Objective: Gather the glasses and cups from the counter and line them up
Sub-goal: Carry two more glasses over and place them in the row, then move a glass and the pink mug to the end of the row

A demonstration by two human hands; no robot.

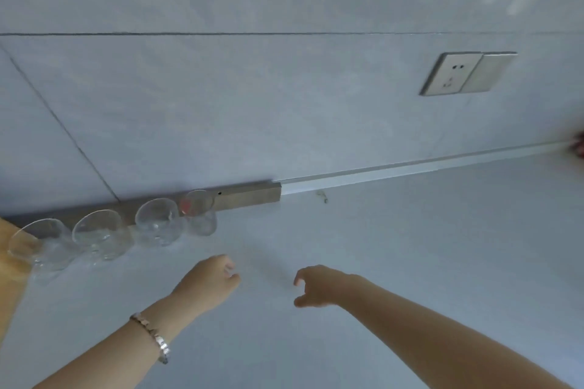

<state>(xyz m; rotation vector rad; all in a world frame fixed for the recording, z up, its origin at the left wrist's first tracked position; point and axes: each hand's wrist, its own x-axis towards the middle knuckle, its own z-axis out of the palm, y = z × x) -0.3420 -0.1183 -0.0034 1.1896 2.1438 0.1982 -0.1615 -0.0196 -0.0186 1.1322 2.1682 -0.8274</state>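
Our left hand (210, 281) and right hand (316, 286) hover apart, empty, fingers loosely curled; four glasses (158, 221) line up beyond our left.

Four glasses stand in a row on the surface (410, 262), along the wall at my far left: the first glass (39, 245) leftmost, then the second glass (99, 235), the third glass (158, 221), and the fourth glass (199, 213) at the right end. Behind them a strip (249, 196) lies against the wall. My left hand (210, 281) is before the row, my right hand (319, 286) to its right. The socket (467, 73) sits high on the wall, far right.
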